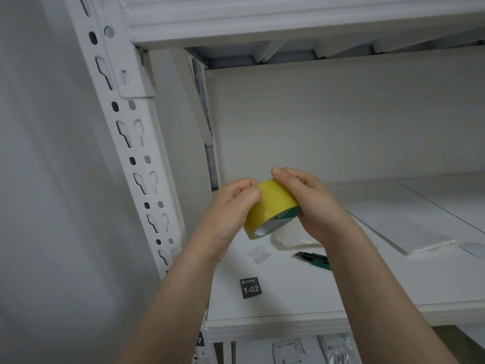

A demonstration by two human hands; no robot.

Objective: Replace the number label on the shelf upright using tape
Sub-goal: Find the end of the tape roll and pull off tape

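Note:
A yellow tape roll with a green-and-white core is held in front of me, above the white shelf board. My right hand grips the roll from the right, thumb on top. My left hand pinches at the roll's left edge with its fingertips. A dark number label reading 1-02 lies flat on the shelf board below my hands. The white slotted shelf upright rises at the left, with no label visible on the part in view.
A green utility knife lies on the shelf board under my right wrist. A small clear tape piece and a crumpled clear wrapper lie nearby. Flat white packets rest at the right. Bagged items sit on the shelf below.

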